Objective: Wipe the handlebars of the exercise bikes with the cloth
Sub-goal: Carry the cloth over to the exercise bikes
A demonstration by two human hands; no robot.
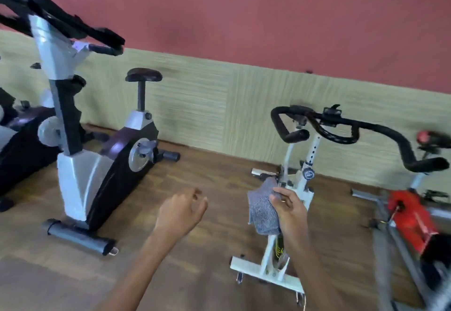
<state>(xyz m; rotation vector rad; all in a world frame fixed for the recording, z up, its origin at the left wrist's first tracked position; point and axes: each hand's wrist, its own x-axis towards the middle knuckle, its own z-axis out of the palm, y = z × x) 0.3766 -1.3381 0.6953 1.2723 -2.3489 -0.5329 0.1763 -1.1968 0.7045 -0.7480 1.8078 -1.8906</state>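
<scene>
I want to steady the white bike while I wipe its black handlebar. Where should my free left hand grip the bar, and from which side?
Probably the padded left stub end of the handlebar: it juts free and thick, away from the cluttered centre. Bring the left hand up from below, leaving the long bar to the right hand and cloth.

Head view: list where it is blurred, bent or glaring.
Head view: motion blur softens the whole frame, worst at the right edge on the red bike. Head view: the wide lens slants and slightly bows the wall line. Head view: soft light, with a pale sheen on the grey bike. Head view: the cloth in the right hand is fairly legible.
</scene>
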